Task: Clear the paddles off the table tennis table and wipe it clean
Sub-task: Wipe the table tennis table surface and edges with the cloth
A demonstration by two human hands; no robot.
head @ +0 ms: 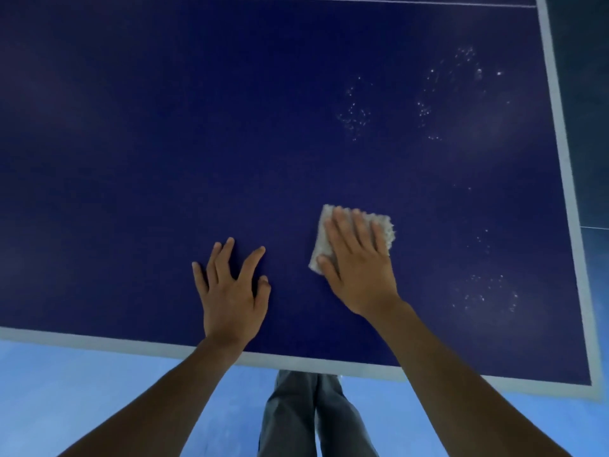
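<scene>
Now right hand (357,262) pressing flat, fingers straight, on cloth (389,225); white specks (484,295) lying right, slightly nearer; left hand (230,288) resting spread on table (131,159), farther away.

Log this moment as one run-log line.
stage: wiping | right hand: pressing cloth flat on table | left hand: flat on table, empty | paddles: none in view | white specks: right of cloth

Grey trousers (296,420) stand on a pale blue floor (82,390).
</scene>
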